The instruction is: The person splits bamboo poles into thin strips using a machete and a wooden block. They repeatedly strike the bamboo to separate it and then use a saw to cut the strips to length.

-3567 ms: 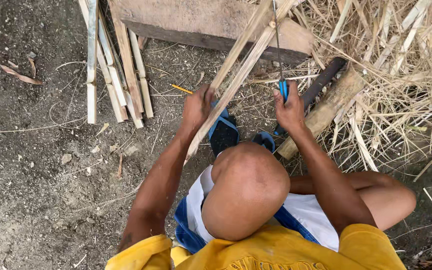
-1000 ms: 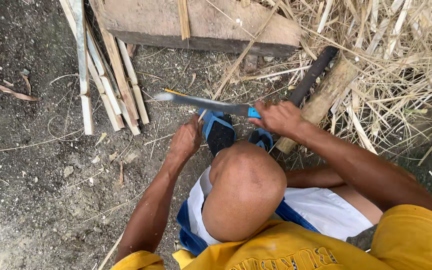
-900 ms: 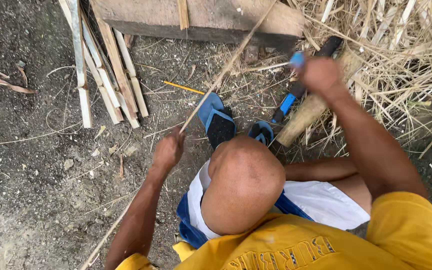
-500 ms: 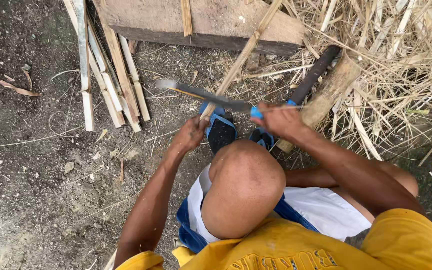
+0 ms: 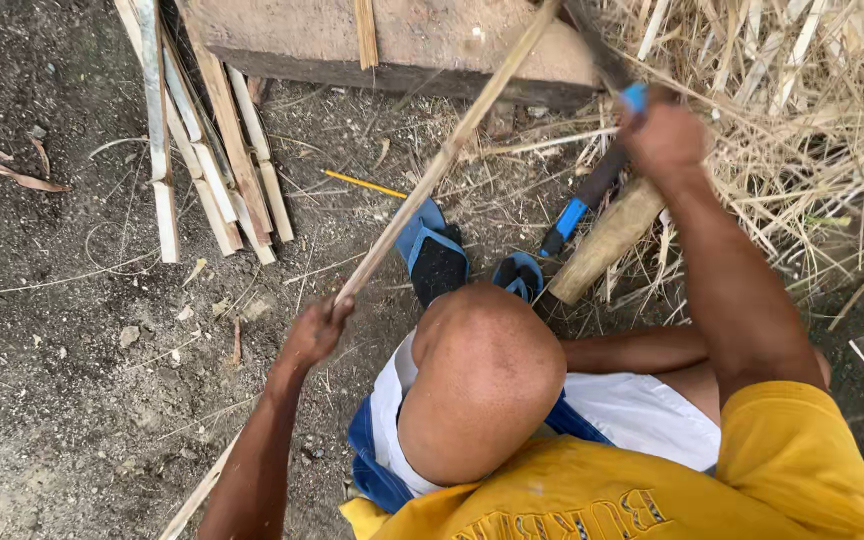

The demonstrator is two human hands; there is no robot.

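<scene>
Viewed from above: left hand [image 5: 314, 330] wrapping tightly around a long bamboo strip [image 5: 432, 175], angling it up toward the wooden block [image 5: 402, 40], steadying it for cutting. Right hand [image 5: 664, 135] clenching a blue-handled knife [image 5: 620, 75], raised beside the dry straw [image 5: 802, 120]; blade blurring, possibly crossing the strip's top. Crouching person's head hiding the lap, strip's lower end partly hidden behind the arm.

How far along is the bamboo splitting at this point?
Done, it seems: a row of split slats lies on the dirt beside the wooden block. In hand: the left hand grips a long thin strip, while the right hand raises a blue-handled knife. Left: that strip looks unfinished; whether more stock waits in the dry straw cannot be told.
</scene>
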